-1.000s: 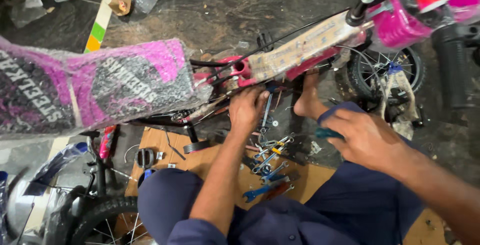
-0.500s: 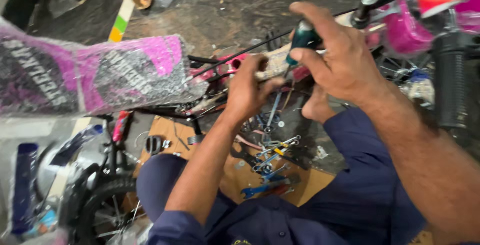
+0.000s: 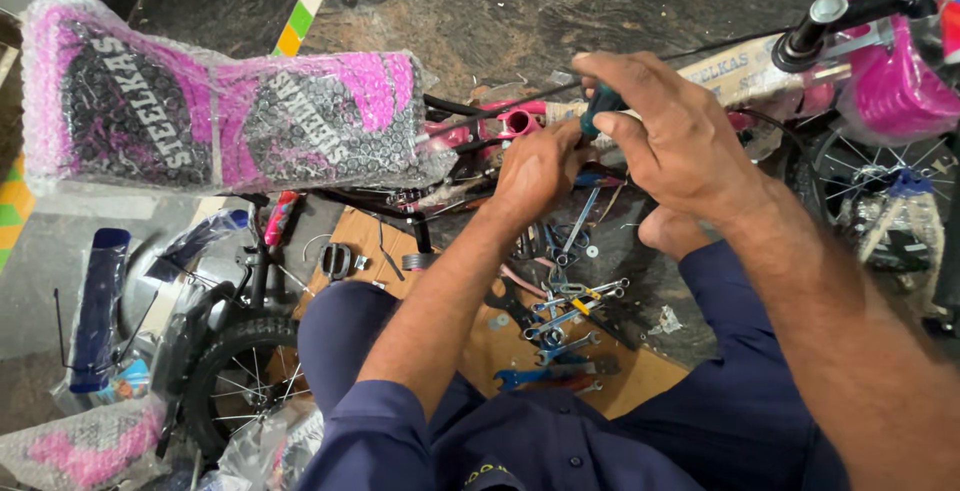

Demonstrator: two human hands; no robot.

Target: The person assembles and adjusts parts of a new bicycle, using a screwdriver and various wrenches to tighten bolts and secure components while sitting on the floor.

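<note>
Both hands meet at the pink bicycle frame (image 3: 505, 123) — the right hand (image 3: 665, 131) is closed around a dark green tool handle (image 3: 598, 108), the left hand (image 3: 537, 169) curled against the frame just beside it. Below them lie scattered wrenches (image 3: 560, 326) on cardboard (image 3: 480, 351); a bubble-wrapped pink seat (image 3: 220, 121) sits to the left.

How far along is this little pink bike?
Done: little that shows; the pink frame lies on the floor, and the seat is in bubble wrap. In hand: the right hand holds a teal-handled tool at the frame, the left hand beside it. Left: a loose wheel and spanners lie about.
</note>
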